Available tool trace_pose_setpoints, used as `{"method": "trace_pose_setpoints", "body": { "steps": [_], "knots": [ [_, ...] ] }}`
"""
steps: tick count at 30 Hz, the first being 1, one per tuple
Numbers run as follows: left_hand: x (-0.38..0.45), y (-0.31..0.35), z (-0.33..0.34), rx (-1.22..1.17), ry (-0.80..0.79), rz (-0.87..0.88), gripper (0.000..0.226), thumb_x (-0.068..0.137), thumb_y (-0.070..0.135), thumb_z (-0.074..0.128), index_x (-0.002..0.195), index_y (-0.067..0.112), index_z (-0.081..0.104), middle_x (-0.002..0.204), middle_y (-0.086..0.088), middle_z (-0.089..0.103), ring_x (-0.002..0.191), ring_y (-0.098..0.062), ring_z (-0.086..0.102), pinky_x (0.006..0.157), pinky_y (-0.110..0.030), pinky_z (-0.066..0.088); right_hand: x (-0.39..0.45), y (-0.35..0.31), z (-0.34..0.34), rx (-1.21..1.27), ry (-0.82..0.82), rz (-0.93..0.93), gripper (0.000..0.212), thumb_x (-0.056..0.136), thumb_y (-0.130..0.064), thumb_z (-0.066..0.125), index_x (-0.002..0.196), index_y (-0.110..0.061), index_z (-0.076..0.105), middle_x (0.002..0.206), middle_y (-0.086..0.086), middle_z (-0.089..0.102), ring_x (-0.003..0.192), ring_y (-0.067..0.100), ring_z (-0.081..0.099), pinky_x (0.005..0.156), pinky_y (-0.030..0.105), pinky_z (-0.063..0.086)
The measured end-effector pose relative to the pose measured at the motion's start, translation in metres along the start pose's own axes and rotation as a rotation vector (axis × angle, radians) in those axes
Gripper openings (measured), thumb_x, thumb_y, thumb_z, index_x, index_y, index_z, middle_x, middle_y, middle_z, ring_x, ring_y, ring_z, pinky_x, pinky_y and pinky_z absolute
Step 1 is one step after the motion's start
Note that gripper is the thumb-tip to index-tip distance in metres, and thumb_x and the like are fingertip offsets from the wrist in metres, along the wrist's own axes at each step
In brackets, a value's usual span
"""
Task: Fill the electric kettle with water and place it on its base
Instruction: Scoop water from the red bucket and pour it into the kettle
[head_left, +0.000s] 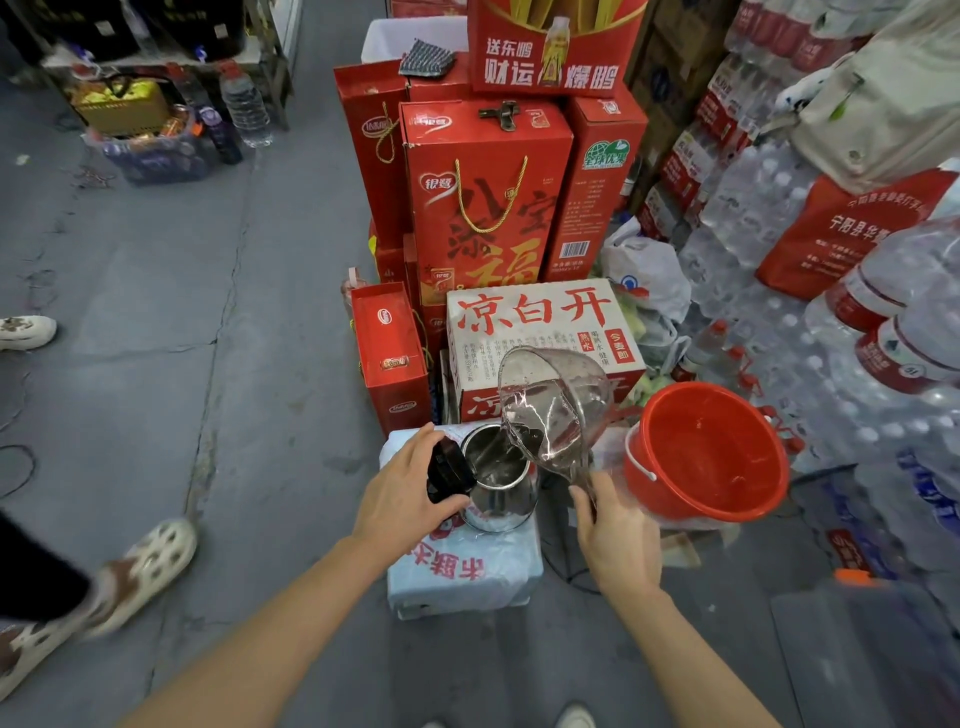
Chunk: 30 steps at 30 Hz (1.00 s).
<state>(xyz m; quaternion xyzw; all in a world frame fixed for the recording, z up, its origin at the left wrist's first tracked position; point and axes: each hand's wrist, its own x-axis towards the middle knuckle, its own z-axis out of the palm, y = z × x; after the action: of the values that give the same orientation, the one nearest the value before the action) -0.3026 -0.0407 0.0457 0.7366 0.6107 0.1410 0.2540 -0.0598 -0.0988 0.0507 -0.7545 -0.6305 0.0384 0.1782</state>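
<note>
A steel electric kettle (501, 496) stands on a wrapped pack of bottles (462, 577), its black lid (448, 470) swung open. My left hand (402, 493) grips the kettle at the lid and handle side. My right hand (618, 540) holds the handle of a clear plastic scoop (553, 402), tilted over the kettle's mouth, and water runs from it into the kettle. The kettle's base is not visible.
A red bucket (711, 452) stands just right of the kettle. Red gift boxes (483, 197) and a white carton (540, 332) are stacked behind. Bottled water packs (831, 364) fill the right side. Another person's sandalled feet (140, 571) are on the grey floor at left.
</note>
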Motion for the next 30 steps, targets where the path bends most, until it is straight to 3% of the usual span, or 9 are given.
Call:
{"method": "trace_pose_setpoints", "body": {
  "steps": [3,9,13,17,21,23,25,28,30],
  "knots": [
    [0.001,-0.001,0.001,-0.003,0.002,-0.003,0.088,0.072,0.054,0.075,0.143,0.026,0.032,0.156,0.004,0.031,0.134,-0.021,0.042,0.097,-0.042,0.048,0.0,-0.001,0.001,-0.065,0.052,-0.064,0.015,0.081,-0.018,0.077,0.081,-0.006,0.069,0.046,0.006,0.058,0.03,0.031,0.053,0.033,0.024,0.028],
    [0.0,-0.001,0.002,0.001,0.013,-0.001,0.087,0.072,0.052,0.075,0.143,0.024,0.033,0.156,0.003,0.031,0.134,-0.022,0.043,0.097,-0.043,0.049,0.0,-0.007,-0.001,-0.124,0.128,-0.177,0.035,0.085,-0.031,0.046,0.087,-0.012,0.076,0.053,0.003,0.061,0.033,0.025,0.055,0.03,0.023,0.033],
    [0.0,0.0,0.003,0.001,0.005,-0.005,0.086,0.074,0.052,0.073,0.144,0.023,0.032,0.157,0.003,0.029,0.134,-0.022,0.043,0.096,-0.043,0.05,-0.005,-0.005,0.008,-0.209,0.075,-0.177,0.015,0.077,-0.02,0.078,0.088,-0.011,0.077,0.049,0.003,0.057,0.032,0.025,0.053,0.029,0.024,0.033],
    [0.0,0.003,0.004,0.01,0.009,0.001,0.084,0.074,0.052,0.073,0.143,0.023,0.034,0.157,0.003,0.028,0.133,-0.023,0.045,0.093,-0.042,0.051,-0.012,-0.004,0.011,-0.169,-0.057,-0.169,0.027,0.063,-0.018,0.091,0.085,-0.013,0.075,0.047,0.002,0.057,0.032,0.025,0.054,0.029,0.027,0.036],
    [0.0,0.005,0.004,0.01,0.0,-0.015,0.087,0.072,0.053,0.074,0.143,0.024,0.033,0.157,0.003,0.028,0.134,-0.023,0.043,0.094,-0.043,0.049,-0.008,0.005,-0.002,0.241,-0.253,0.218,0.013,0.093,-0.029,0.064,0.091,-0.016,0.066,0.067,0.007,0.071,0.056,0.027,0.066,0.048,0.035,0.048],
    [0.001,0.004,0.004,0.007,-0.004,-0.042,0.086,0.072,0.054,0.074,0.142,0.026,0.033,0.157,0.004,0.03,0.134,-0.024,0.044,0.095,-0.045,0.047,-0.006,0.021,-0.013,0.671,-0.268,0.49,0.005,0.097,-0.023,0.06,0.096,-0.02,0.064,0.062,0.007,0.069,0.042,0.019,0.06,0.041,0.036,0.05],
    [0.003,0.003,0.005,0.0,-0.01,-0.054,0.082,0.074,0.054,0.073,0.141,0.025,0.035,0.156,0.001,0.032,0.134,-0.025,0.044,0.1,-0.045,0.045,-0.005,0.049,-0.027,0.907,-0.188,0.655,0.031,0.097,-0.016,0.06,0.126,-0.027,0.056,0.059,0.012,0.066,0.036,0.017,0.053,0.033,0.027,0.042],
    [0.007,0.004,0.008,0.001,-0.012,-0.076,0.078,0.076,0.049,0.074,0.14,0.02,0.039,0.153,-0.004,0.037,0.132,-0.028,0.046,0.103,-0.045,0.043,-0.001,0.107,-0.041,0.734,-0.038,0.622,0.059,0.097,-0.017,0.06,0.147,-0.037,0.036,0.067,0.021,0.069,0.044,0.017,0.06,0.041,0.025,0.05],
    [0.009,0.008,0.01,0.02,-0.006,-0.084,0.077,0.076,0.046,0.074,0.139,0.02,0.04,0.152,-0.004,0.038,0.129,-0.029,0.049,0.1,-0.046,0.046,0.01,0.146,-0.048,0.527,0.006,0.595,0.059,0.096,-0.027,0.06,0.148,-0.039,0.035,0.09,0.02,0.075,0.074,0.026,0.073,0.067,0.033,0.06]
  ]
}}
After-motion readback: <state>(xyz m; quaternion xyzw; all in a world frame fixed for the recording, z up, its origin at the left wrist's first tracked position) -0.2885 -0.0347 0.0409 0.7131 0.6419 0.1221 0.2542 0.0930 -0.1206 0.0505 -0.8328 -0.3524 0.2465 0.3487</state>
